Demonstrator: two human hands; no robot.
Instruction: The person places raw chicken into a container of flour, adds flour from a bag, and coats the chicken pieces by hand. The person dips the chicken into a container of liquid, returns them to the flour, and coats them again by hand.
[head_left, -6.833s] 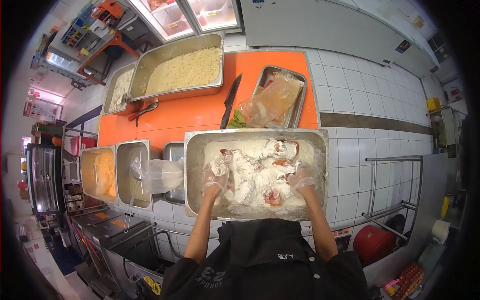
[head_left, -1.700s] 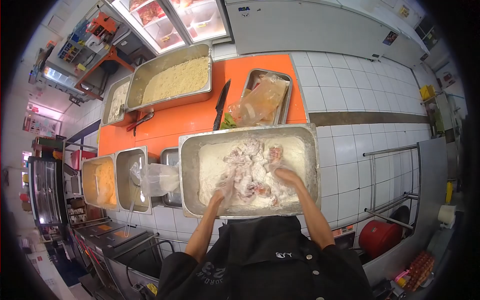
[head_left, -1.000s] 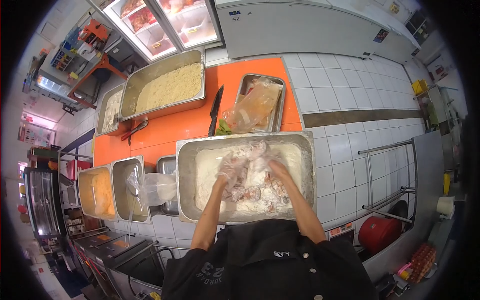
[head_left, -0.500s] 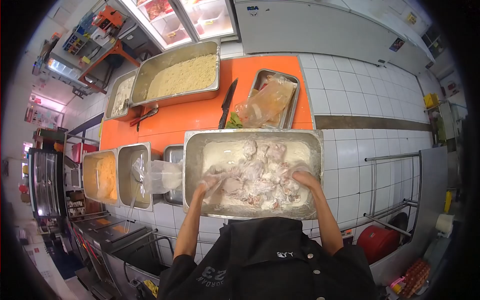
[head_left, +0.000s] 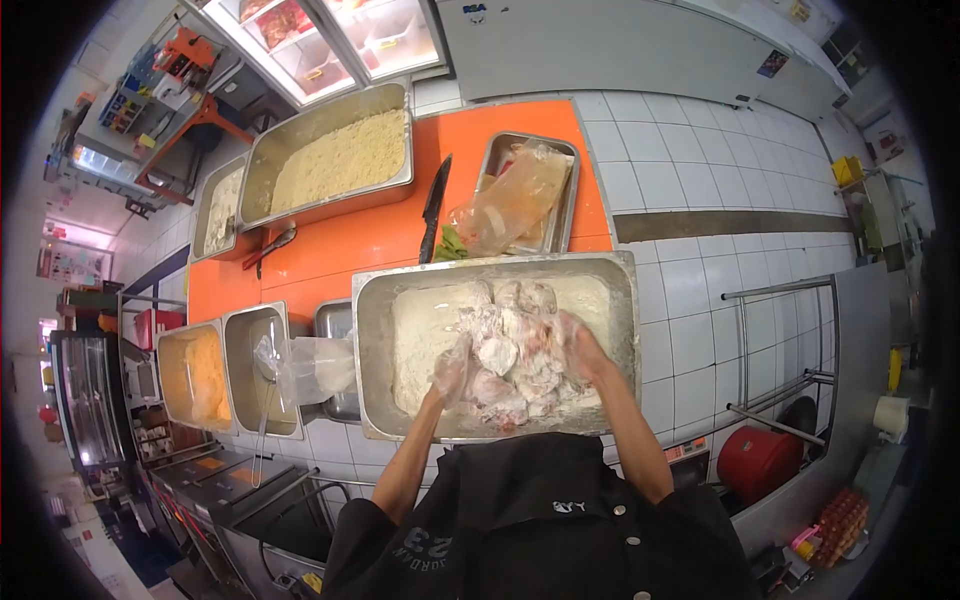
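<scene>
Two gloved hands, one floury pile
Left hand (head_left: 453, 372) and right hand (head_left: 580, 345) are loosely cupped, not clenched, against either side of the white-dusted meat pieces (head_left: 525, 350), around centre frame, inside a big metal tray (head_left: 373, 345). Just above: the orange bench (head_left: 335, 240) with a dark knife (head_left: 435, 208), plus a crumb-filled tub (head_left: 262, 178) upper left.

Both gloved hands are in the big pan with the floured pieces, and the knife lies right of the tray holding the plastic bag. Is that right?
Not quite: in the head view the knife lies left of the tray. The left hand and right hand are indeed in the big pan with the floured pieces.
</scene>
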